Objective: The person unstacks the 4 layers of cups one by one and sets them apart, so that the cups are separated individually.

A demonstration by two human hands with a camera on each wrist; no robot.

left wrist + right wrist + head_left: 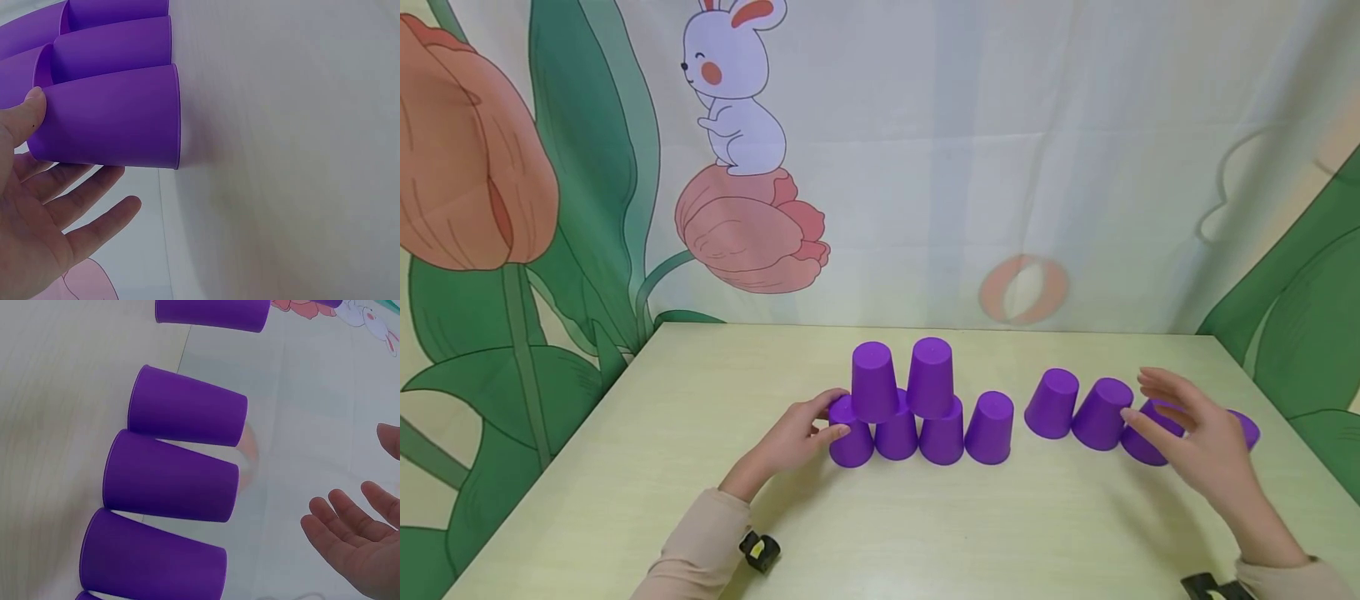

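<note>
My left hand [797,435] is at the left end of a row of upside-down purple cups, its thumb and fingers on either side of the end cup [852,448]. In the left wrist view the thumb lies against that cup [112,119], the other fingers spread behind it. Two more cups, a left one [873,383] and a right one [931,379], form a second level on the row. My right hand [1206,442] hovers with loosely bent fingers over the right-hand cups, holding nothing; in the right wrist view these fingers [350,531] are apart from the cups.
A single-level cup [989,429] ends the stacked row on the right. Beyond a small gap, several upside-down cups [1102,415] stand in a slanting line toward the table's right side. Behind the table [925,533] hangs a curtain [880,167] with a rabbit and tulips.
</note>
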